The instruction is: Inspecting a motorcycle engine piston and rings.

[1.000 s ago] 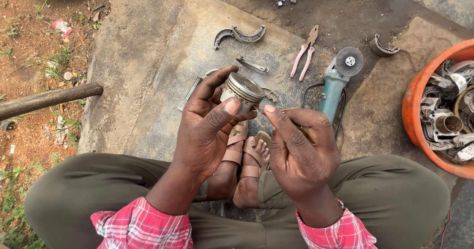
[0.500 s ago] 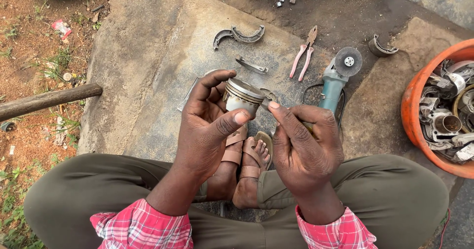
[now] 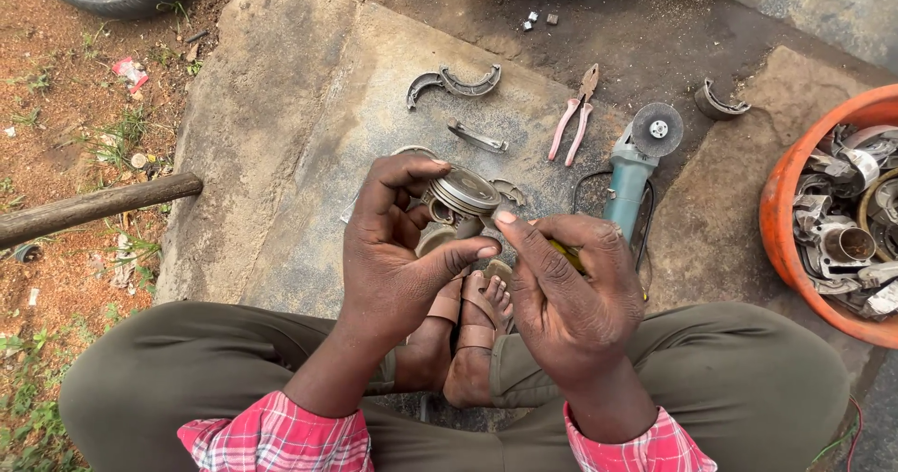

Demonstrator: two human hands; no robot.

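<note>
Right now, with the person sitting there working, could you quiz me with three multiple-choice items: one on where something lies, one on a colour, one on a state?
1. Where do the pliers lie?
A. in the tub
B. on the stone slab, left of the grinder
C. on the red soil

2. What colour is the tub of metal parts?
A. orange
B. blue
C. white

3. How is the piston kept?
A. lying on the slab
B. gripped in the left hand
C. resting in the tub

Answers: 1 B, they rest on the stone slab beside the grinder. 2 A, its rim and wall are orange. 3 B, the left hand wraps around it, off the ground, while the right hand meets it.
</note>
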